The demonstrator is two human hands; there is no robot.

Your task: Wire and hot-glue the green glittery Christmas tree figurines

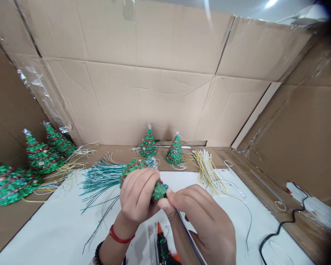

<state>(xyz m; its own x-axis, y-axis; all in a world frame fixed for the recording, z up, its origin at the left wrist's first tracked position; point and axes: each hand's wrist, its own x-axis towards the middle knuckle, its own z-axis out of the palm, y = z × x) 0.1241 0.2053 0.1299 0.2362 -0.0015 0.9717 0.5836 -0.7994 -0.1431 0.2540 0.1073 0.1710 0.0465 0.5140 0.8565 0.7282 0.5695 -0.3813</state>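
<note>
Above the white work surface point(71, 217), my left hand point(139, 195) is wrapped round a small green beaded tree point(132, 167) with red garland, tilted so that its narrow end point(159, 191) points right. The thumb and fingertips of my right hand point(202, 217) are pinched together at that narrow end, beside a small blue bead point(166, 186). Dark blue and white strands point(190, 239) run down from this pinch under my right hand. What exactly the fingertips grip is hidden.
Finished-looking trees stand at the left point(40, 154) and at the back point(174, 149). Green wires point(105, 180) lie left of my hands, yellow and white wires point(206, 165) to the right. A black tool with orange tip point(162, 243) lies in front; a black cable point(278, 230) at right.
</note>
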